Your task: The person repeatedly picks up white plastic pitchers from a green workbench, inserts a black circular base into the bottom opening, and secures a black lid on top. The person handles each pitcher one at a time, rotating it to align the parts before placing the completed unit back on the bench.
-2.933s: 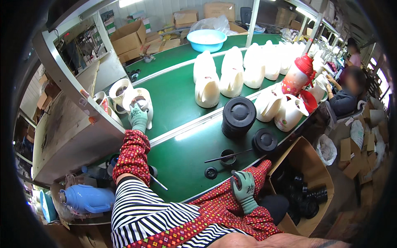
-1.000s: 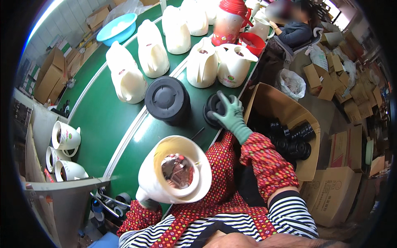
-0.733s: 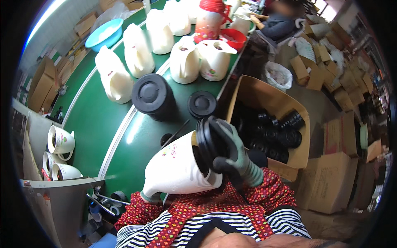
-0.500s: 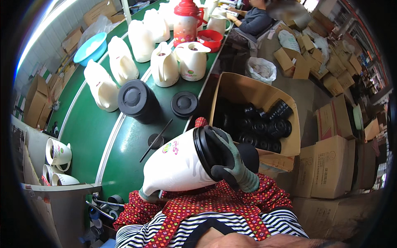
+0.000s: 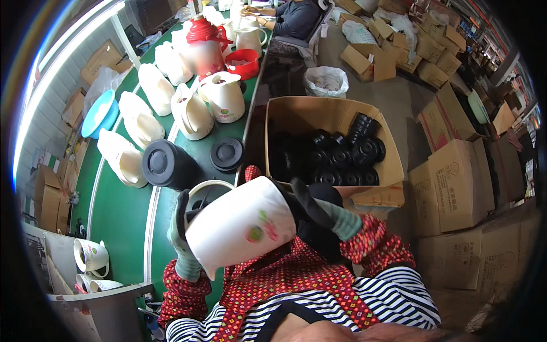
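Observation:
Both my gloved hands hold a white thermos jug (image 5: 242, 228) lying on its side in front of my chest. Its spout points down and left, and a pink and green print shows on its body. My left hand (image 5: 182, 239) grips the spout end, fingers along its side. At the base end is my right hand (image 5: 319, 210), thumb and fingers around the rim; the base itself is mostly hidden. The cream handle (image 5: 211, 183) arcs up on the far side. Just beyond, on the green bench, stand a stack of black round bases (image 5: 169, 165) and a lower black stack (image 5: 227, 154).
Several cream jugs (image 5: 191, 112) and a red flask (image 5: 205, 45) stand on the green bench (image 5: 122, 214). An open carton (image 5: 393, 154) of black rings sits to the right. Cartons (image 5: 453, 179) are piled farther right. A person (image 5: 293, 23) sits beyond the bench.
The jug has rolled so its print faces lower and its handle shows on the far side. My left hand has come up into view at the spout end. The whole view has shifted.

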### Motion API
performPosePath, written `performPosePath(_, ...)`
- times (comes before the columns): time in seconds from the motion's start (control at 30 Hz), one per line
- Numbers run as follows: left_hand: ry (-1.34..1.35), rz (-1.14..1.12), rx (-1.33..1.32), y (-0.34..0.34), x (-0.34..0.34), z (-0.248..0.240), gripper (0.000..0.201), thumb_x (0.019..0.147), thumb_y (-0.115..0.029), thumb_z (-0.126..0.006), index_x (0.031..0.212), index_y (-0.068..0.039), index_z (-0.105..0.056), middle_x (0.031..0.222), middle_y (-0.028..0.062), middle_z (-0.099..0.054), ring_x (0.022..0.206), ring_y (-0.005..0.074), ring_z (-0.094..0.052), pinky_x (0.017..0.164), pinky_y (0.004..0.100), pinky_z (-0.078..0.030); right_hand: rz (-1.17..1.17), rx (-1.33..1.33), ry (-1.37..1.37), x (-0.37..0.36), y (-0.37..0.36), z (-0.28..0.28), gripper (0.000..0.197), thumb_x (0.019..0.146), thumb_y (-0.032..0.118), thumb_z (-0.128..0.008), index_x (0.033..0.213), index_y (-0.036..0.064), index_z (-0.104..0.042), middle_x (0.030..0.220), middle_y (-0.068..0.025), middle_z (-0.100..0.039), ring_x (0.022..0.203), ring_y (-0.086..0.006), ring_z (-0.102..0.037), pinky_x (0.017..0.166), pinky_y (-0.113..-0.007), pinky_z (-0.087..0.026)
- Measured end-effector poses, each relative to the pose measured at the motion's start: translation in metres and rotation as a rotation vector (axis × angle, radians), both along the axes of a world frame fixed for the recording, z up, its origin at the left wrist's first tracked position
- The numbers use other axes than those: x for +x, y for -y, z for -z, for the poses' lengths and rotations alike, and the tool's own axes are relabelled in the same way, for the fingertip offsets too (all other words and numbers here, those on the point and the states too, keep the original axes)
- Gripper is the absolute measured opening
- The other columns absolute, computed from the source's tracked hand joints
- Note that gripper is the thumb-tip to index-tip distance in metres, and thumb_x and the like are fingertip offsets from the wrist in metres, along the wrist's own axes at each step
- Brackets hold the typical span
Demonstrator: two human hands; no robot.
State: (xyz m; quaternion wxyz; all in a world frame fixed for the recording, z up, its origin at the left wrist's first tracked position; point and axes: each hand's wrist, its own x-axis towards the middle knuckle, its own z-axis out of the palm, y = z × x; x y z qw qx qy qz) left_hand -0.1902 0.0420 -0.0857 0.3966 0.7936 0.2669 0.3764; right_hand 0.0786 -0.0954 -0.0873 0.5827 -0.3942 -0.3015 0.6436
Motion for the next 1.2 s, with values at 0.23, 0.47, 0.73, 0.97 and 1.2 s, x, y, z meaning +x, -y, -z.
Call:
performPosePath(0.23,0.089,0.041,-0.079,0.000,0.018,0.004,0.059,0.093,-0.011,-0.075,0.146,0.007,-0.056,0.135,0.0276,-0.067,0.115,0.0364,-0.073,0.098,0.0435,-0.060,0.267,0.803,0.801,-0.010,0.000,0.039,0.097,0.101,0.052,-0.064,0.170,0.0023,-0.019,0.178,-0.0196,-0.011,0.163,-0.0381,-0.014,0.131,-0.048,-0.011)
performPosePath(0.47,-0.022,-0.066,0.088,-0.024,-0.001,-0.020,0.073,0.087,-0.014,-0.083,0.149,0.008,-0.051,0.139,0.0264,-0.065,0.116,0.0356,-0.072,0.099,0.0429,-0.059,0.011,0.016,-0.349,-0.010,-0.004,0.028,0.082,0.108,0.046,-0.058,0.168,0.0028,-0.022,0.174,-0.0152,-0.026,0.160,-0.0281,-0.025,0.130,-0.041,-0.021)
performPosePath(0.73,0.255,0.289,-1.089,-0.004,0.017,0.050,0.064,0.086,-0.013,-0.083,0.142,0.003,-0.057,0.136,0.0216,-0.068,0.118,0.0306,-0.071,0.100,0.0425,-0.057,-0.015,0.913,1.251,0.001,-0.001,-0.027,0.108,0.075,0.066,-0.083,0.160,0.0119,-0.044,0.170,-0.0387,-0.012,0.157,-0.0604,-0.012,0.126,-0.065,-0.015)
performPosePath(0.97,0.241,0.169,-0.901,-0.008,0.015,0.054,0.055,0.082,-0.014,-0.084,0.132,0.002,-0.064,0.135,0.0215,-0.069,0.119,0.0307,-0.071,0.102,0.0427,-0.056,0.263,0.852,0.919,-0.002,-0.008,0.007,0.079,0.096,0.045,-0.070,0.159,0.0055,-0.043,0.172,-0.0286,-0.023,0.158,-0.0457,-0.025,0.128,-0.055,-0.021)
performPosePath(1.2,-0.119,0.063,0.214,-0.044,0.021,-0.006,0.050,0.073,-0.015,-0.087,0.119,-0.002,-0.074,0.136,0.0256,-0.068,0.118,0.0364,-0.072,0.100,0.0440,-0.057,0.315,0.448,-0.047,-0.026,-0.019,0.148,0.057,0.108,0.012,-0.059,0.160,0.0027,-0.037,0.161,-0.0107,-0.047,0.145,-0.0209,-0.049,0.124,-0.038,-0.038)
